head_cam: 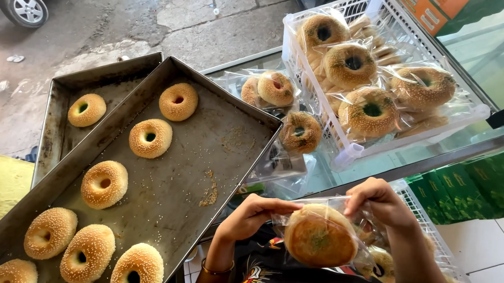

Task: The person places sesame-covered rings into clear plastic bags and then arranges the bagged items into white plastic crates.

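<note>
Both hands, left and right, pinch the bag around a bun at lower centre; probably light, soft, slippery film, best gripped at the bag's open edge.

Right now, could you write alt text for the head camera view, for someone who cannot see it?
Two bare hands, left hand and right hand, hold a sesame bread ring inside a clear plastic bag. To the left, a metal baking tray holds loose sesame rings, and a white crate behind holds bagged ones.
</note>
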